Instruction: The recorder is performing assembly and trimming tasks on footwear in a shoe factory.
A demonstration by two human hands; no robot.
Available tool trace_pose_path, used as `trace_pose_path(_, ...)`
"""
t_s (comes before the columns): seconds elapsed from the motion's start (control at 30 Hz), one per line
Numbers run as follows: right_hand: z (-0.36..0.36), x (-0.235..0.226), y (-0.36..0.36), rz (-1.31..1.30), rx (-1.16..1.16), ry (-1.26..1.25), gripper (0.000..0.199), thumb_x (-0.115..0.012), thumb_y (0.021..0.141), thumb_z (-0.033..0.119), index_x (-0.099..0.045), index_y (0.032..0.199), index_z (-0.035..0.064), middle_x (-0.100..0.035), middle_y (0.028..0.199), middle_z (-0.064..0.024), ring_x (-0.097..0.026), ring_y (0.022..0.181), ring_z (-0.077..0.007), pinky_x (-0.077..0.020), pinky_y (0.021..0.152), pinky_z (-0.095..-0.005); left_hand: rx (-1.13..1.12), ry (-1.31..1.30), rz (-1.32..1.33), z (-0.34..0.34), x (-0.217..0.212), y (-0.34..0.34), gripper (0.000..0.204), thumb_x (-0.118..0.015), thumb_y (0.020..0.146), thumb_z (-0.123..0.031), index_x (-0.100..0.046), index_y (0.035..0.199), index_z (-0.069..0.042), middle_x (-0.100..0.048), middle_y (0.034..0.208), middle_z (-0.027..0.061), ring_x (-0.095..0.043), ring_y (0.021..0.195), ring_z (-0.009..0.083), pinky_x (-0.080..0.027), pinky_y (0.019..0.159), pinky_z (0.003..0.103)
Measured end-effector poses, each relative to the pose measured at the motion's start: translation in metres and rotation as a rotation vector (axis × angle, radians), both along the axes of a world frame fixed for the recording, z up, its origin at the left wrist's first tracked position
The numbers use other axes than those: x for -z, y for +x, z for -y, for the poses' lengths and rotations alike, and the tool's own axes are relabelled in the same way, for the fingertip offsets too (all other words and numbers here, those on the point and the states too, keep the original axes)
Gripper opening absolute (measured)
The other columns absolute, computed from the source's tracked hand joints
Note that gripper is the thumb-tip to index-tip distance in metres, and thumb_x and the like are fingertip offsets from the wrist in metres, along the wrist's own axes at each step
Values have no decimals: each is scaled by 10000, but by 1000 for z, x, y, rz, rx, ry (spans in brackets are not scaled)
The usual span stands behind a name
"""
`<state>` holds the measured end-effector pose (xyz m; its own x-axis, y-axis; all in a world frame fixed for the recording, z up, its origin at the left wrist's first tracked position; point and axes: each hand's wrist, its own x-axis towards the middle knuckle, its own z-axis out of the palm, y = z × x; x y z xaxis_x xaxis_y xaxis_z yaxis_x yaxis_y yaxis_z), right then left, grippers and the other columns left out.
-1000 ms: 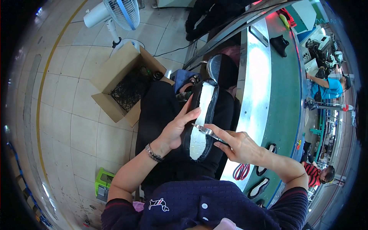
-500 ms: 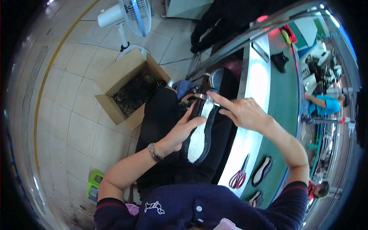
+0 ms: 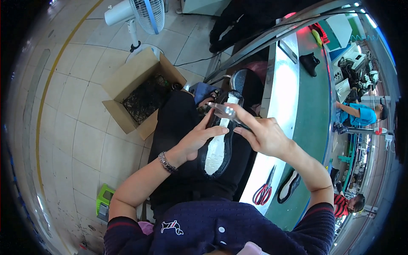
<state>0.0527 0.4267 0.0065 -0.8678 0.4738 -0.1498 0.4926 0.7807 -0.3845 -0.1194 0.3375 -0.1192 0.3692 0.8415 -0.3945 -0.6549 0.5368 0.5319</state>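
A dark shoe (image 3: 216,153) lies sole side up over my lap, its white bottom ringed by a black edge. My left hand (image 3: 199,138) grips it from the left, thumb pressed on the white bottom. In my right hand (image 3: 263,131) is a shiny metal hand tool (image 3: 225,111), perhaps pincers or nippers; it is blurred, so its exact kind is unclear. The tool's metal head lies across the shoe's narrower part, close to my left fingers. The shoe's upper is hidden beneath.
Red-handled scissors (image 3: 263,191) rest on the white ledge (image 3: 282,89) to my right. Beyond it, a green belt (image 3: 312,110) carries another shoe (image 3: 289,187) and a black boot (image 3: 309,64). On the left stand a carton (image 3: 127,85) of black scraps and a fan (image 3: 146,15). Co-workers (image 3: 365,117) sit at far right.
The metal tool and my right hand have come down along the shoe, uncovering its far end. A second shoe low on the green belt no longer shows. The view has shifted slightly.
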Motion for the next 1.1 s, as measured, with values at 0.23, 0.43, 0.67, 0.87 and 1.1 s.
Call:
trace_pose_path(0.23, 5, -15, -12, 186, -130, 59, 708, -599, 924, 200, -215, 1517, 238, -606, 612, -111, -607, 482, -279, -481, 445, -378, 79, 18, 26, 4, 2, -9, 951, -737, 830, -104, -109, 1540, -176, -521, 1187, 32, -526, 1112, 137, -466, 931, 318)
trace_pose_path(0.43, 12, 6, -5, 258, -24, -138, 694, -569, 946, 211, -181, 1519, 257, -590, 576, -124, -628, 518, -308, -510, 500, -407, -5, 66, 156, 28, 13, 3, 820, -651, 923, -255, -117, 1537, -149, -446, 1345, 63, -471, 1225, 150, -432, 995, 314)
trace_pose_path(0.67, 12, 6, -3, 282, 10, -148, 699, -578, 933, 183, -196, 1518, 212, -644, 672, -134, -620, 509, -311, -510, 502, -416, -198, -8, 243, 43, 7, 23, 711, -514, 1001, -291, -89, 1553, -148, -370, 1458, 80, -431, 1278, 148, -395, 1030, 313)
trace_pose_path(0.87, 18, -15, -6, 97, -85, -31, 693, -584, 930, 187, -218, 1518, 219, -682, 763, -147, -614, 487, -281, -497, 469, -385, -208, -58, -17, 43, -6, 19, 814, -597, 954, -224, -54, 1554, -139, -406, 1420, 64, -448, 1239, 146, -385, 1021, 307)
trace_pose_path(1.1, 15, -21, -17, 397, -164, -63, 677, -606, 912, 190, -282, 1503, 254, -670, 712, -108, -622, 502, -265, -493, 454, -365, -94, -34, 49, 39, 1, 8, 985, -716, 833, -136, -58, 1560, -227, -392, 1428, 90, -446, 1258, 179, -385, 1024, 320)
